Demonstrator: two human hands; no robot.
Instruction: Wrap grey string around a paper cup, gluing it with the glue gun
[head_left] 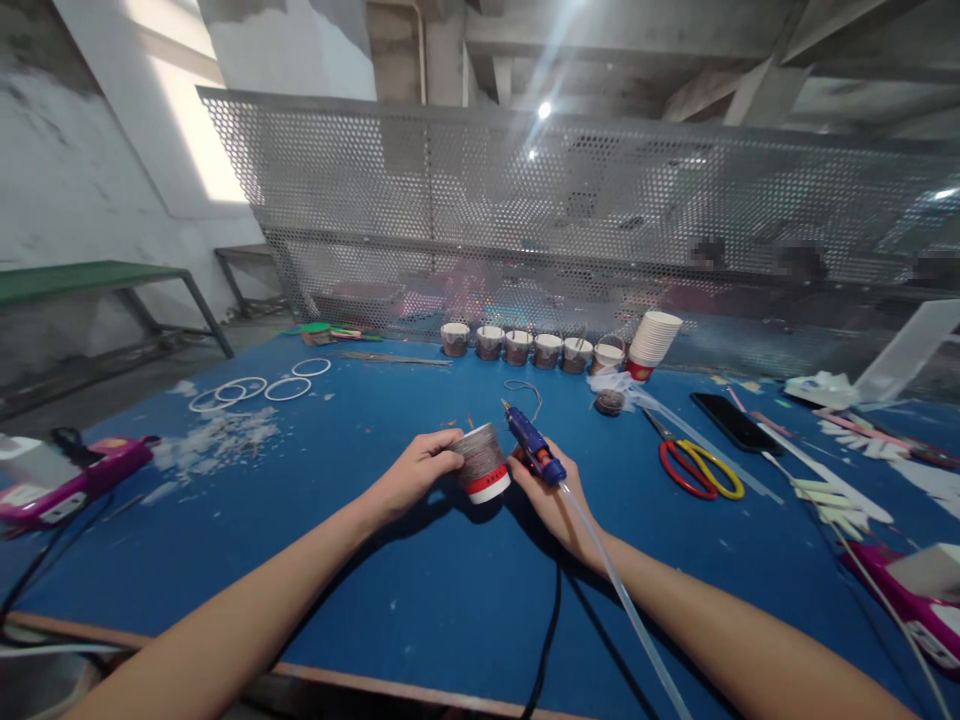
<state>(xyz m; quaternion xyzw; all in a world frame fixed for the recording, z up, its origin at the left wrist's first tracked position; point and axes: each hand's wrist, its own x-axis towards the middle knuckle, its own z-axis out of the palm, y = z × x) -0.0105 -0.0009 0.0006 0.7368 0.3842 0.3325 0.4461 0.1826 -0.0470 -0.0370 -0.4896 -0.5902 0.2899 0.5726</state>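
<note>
Seemingly corded cup [484, 462] in left fingers [442, 461], glue gun [529, 438] in right fingers [525, 482].

A bright patch [191, 130] lit the left wall [60, 190]; an overhead lamp [544, 110] flared, soft shadows crossed the blue tabletop [420, 620], and edges looked stretched

The bare left forearm [274, 590] and right forearm [697, 610] angle forward and inward, the left hand [421, 468] gripping with thumb [448, 463] extended, the right hand [559, 500] curled, both near but apart.
</note>
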